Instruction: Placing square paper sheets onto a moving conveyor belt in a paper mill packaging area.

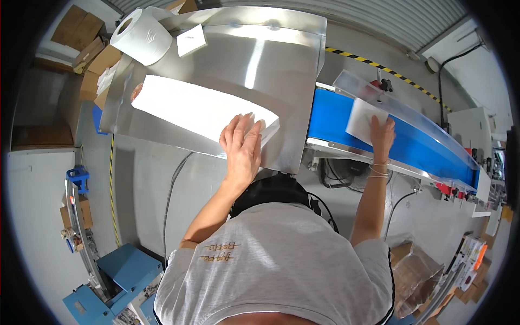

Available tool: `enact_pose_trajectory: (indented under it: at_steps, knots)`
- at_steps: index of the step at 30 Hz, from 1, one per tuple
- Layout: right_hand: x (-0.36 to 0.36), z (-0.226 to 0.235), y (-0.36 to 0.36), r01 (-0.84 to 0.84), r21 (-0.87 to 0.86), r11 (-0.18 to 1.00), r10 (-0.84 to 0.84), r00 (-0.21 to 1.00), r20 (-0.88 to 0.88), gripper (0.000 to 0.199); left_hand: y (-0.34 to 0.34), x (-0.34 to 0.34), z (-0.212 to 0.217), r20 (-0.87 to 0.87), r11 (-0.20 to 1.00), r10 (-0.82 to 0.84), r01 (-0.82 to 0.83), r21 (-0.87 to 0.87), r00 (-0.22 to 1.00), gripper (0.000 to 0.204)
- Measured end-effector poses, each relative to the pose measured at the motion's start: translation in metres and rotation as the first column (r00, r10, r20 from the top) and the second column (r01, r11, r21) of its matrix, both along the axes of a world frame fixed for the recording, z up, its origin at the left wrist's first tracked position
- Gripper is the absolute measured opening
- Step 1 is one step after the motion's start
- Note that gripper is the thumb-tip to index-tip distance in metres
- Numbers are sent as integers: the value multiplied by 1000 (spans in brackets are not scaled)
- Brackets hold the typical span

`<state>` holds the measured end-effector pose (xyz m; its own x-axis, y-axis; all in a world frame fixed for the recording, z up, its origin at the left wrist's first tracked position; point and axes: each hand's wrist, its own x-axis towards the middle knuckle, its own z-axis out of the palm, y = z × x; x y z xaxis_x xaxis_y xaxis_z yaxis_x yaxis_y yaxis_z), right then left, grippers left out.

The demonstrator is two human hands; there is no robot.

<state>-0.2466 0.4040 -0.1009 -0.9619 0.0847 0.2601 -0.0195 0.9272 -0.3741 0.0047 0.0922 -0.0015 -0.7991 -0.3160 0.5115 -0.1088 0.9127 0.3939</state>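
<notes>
A long row of white square sheets [189, 105], packed closely together, lies across the steel table [287, 70]. My left hand [241, 141] is closed over the right end of this row, with its fingertips on the last sheets and its thumb hidden. To the right, my right hand [382, 132] holds a single white square pad [359, 119] by its right side, over the blue conveyor belt [329, 115]. Whether the pad rests flat on the belt I cannot tell. A reddish-brown round object [136, 92] touches the far left end of the row.
A large white roll [142, 38] and a small white card [192, 40] sit at the table's back left. A clear guide rail [411, 111] runs along the belt's far side. Cardboard boxes [100, 65] stand left of the table, and a black seat [276, 189] is before me.
</notes>
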Motion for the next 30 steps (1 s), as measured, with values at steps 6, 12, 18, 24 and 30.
enact_pose_trajectory:
  at_steps: [6, 12, 18, 24, 30]
  knots:
    - [55, 65, -82, -675, -72, 734, 650, 730, -210, 55, -2, 3, -2, -12, 1000, -5, 5, -12, 1000, 32]
    - [99, 87, -173, -750, -642, 158, 964, 258, -64, 41, -3, 5, 6, 60, 998, -57, 58, -15, 997, 31]
    - [81, 36, -131, -261, -897, 356, 826, 537, 172, 33, -15, 6, 0, 27, 999, 37, -38, 1, 999, 35]
    - [3, 6, -16, 102, -225, 969, 9, 894, 447, 59, -15, 2, 3, -3, 997, 32, -32, 73, 999, 31]
    - [45, 57, -70, -406, 8, 914, 403, 905, -136, 56, -19, 3, -3, -13, 1000, -13, 13, 14, 1000, 31]
